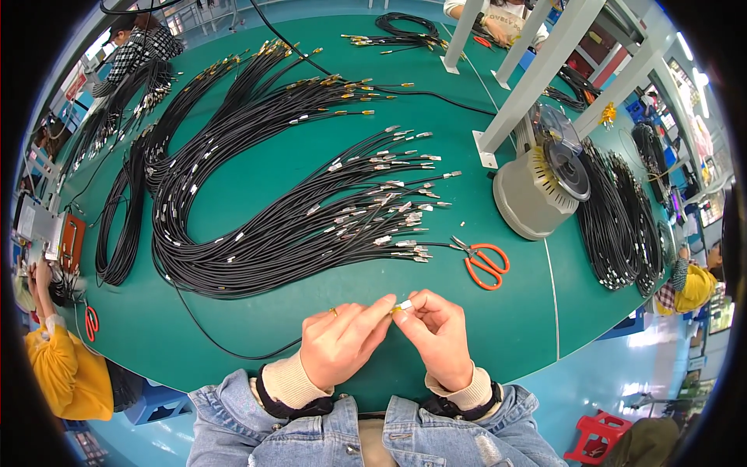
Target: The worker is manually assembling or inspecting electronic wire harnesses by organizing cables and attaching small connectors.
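My left hand (pixel 340 342) and my right hand (pixel 437 335) meet near the table's front edge, fingers pinched. Between their fingertips is a cable end (pixel 403 306) with a white tag and a yellowish tip. A black cable (pixel 257 357) loops from the bundle to my left hand; its run inside the hand is hidden. Beyond my hands a large bundle of black cables (pixel 233 253) curves over the green table (pixel 373 282), its many ends tagged white. Orange-handled scissors (pixel 487 267) lie open beyond my right hand.
A grey machine with a round dial (pixel 537 194) stands right of the bundle, beside grey metal posts (pixel 537 74). More cable coils (pixel 611 218) lie at the far right. A person in yellow (pixel 70 373) works at the left; other people sit around the table. A red stool (pixel 597 437) stands lower right.
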